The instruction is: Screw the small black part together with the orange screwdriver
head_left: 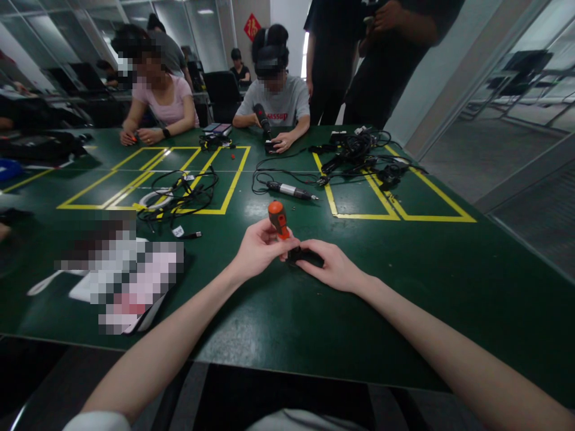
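My left hand [259, 248] is closed around the lower part of a screwdriver [278, 216] with an orange and grey handle. The handle points up and leans slightly left, its tip end down among my fingers. On the table, my right hand [331, 263] grips a small black part [311, 258], which the fingers partly cover. The screwdriver's lower end meets the left side of this part; the exact contact is hidden. Beyond my hands lies an electric screwdriver [291, 190], black and silver, with its cord trailing behind it.
Black cables [193, 188] lie coiled at the left, inside yellow tape lines [231, 185] on the green table [251, 323]. A larger cable heap [359, 152] sits at the back right. Blurred-out flat items [139, 287] lie near my left forearm. Across the table, a person [281, 99] holds a power tool.
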{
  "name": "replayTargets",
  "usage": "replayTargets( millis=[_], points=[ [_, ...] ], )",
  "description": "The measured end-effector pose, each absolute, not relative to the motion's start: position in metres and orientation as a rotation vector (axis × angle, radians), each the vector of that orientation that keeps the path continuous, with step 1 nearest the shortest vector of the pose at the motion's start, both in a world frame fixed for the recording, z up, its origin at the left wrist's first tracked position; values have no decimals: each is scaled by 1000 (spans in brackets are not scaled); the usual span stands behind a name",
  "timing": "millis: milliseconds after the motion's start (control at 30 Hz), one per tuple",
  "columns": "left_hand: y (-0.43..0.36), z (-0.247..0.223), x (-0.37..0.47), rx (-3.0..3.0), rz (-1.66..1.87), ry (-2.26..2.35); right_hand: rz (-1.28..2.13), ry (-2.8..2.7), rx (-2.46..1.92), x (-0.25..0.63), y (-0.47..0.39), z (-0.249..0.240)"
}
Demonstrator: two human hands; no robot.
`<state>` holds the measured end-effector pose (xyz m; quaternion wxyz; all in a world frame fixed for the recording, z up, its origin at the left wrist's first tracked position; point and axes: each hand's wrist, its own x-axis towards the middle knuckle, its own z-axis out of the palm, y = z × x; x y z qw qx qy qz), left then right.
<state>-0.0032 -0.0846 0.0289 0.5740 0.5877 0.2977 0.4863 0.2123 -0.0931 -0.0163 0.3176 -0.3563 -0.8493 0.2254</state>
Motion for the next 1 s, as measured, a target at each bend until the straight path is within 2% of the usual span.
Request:
replayTargets(
  millis=[1000],
  points=[
    [-85,29,-7,1452,1145,666,563,-2230,-991,207,-93,-20]
  ],
)
